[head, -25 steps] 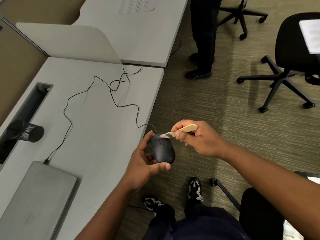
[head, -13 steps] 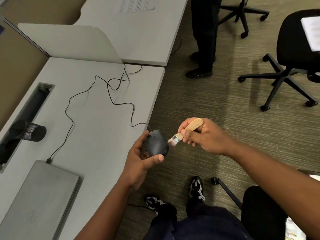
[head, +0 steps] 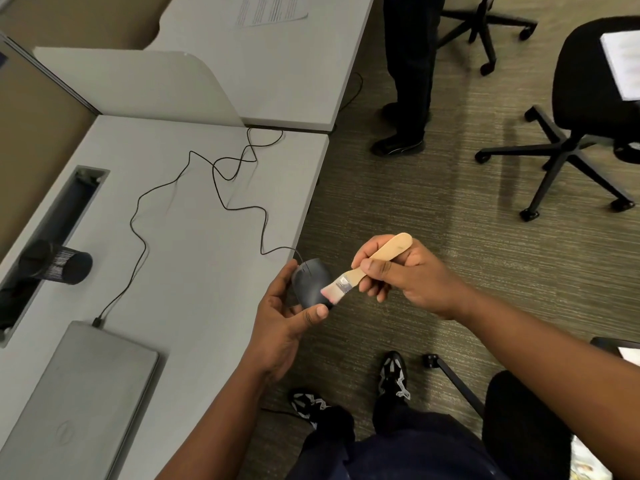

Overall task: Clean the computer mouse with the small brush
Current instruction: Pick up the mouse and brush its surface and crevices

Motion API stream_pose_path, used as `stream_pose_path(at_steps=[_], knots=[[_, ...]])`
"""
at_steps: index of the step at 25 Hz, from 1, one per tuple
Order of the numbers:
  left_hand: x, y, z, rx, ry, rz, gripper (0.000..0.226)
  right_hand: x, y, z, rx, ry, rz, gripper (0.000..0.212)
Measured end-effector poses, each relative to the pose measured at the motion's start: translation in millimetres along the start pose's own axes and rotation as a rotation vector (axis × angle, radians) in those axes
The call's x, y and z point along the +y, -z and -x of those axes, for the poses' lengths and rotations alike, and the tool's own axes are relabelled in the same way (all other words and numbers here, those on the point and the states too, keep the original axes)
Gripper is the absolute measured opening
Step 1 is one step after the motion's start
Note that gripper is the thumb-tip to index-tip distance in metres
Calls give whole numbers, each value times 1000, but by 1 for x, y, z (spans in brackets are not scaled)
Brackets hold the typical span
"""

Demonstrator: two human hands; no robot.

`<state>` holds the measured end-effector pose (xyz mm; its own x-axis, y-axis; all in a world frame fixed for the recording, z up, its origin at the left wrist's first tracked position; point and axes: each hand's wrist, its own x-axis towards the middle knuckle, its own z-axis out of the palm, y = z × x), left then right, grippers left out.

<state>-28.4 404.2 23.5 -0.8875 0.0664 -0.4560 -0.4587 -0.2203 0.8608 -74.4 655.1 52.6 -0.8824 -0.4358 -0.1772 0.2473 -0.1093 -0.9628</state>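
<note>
A: Where's the computer mouse (head: 309, 282) rn?

B: Off the bench (head: 194, 244), held in the air just past the bench's near-right edge, over the carpet. Left hand (head: 282, 318) grips it: thumb tip on the near end, fingers (head: 287, 271) curled round the far side. Top shell faces up.

A: And the brush?

B: Small brush (head: 363, 268), pale wood handle, metal ferrule, light bristles. Right hand (head: 405, 275) is just right of the mouse, fingers clenched round the handle w/ the thumb on top. Handle end sticks out above the knuckles, pointing away from the mouse. Bristles touch the mouse's right side, near its near end.

A: Cable?

B: Black cable (head: 221, 188) leaves the mouse's far end, runs back onto the bench in loose loops, then down to a plug at the far edge of a closed grey laptop (head: 79, 403). Laptop lies flat, well left of the mouse, toward the person.

A: Anything else near the mouse?

B: Black mesh pen cup (head: 57, 263) lying on its side, well left of the mouse, at a long cable slot (head: 65, 209) in the benchtop. Grey divider panel (head: 138, 84) stands far beyond the mouse, w/ a printed sheet (head: 270, 10) on the next bench behind it. Right of the mouse and farther off: a 2nd person's dark trousers and shoes (head: 398, 145), plus a black office chair (head: 581, 98) w/ papers on the seat. Below the mouse: the person's own black-and-white sneakers (head: 393, 374) on the carpet.
</note>
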Motion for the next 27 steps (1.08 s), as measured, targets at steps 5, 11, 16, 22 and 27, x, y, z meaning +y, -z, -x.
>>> stream_pose_path(at_steps=[5, 11, 16, 22, 27], knots=[[-2, 2, -2, -1, 1, -20, 91, 3, 1, -3, 53, -8, 32, 13], [0, 1, -2, 23, 25, 24, 80, 3, 0, -4, 36, -2, 15, 13], [3, -2, -2, 75, 56, 182, 45, 2, 0, -3, 42, 7, 9, 12], [7, -12, -5, 221, 58, 119, 46, 8, -15, 1, -85, 32, 51, 14], [6, -12, -3, 267, 78, 153, 43, 16, -8, 6, 115, 142, 341, 11]])
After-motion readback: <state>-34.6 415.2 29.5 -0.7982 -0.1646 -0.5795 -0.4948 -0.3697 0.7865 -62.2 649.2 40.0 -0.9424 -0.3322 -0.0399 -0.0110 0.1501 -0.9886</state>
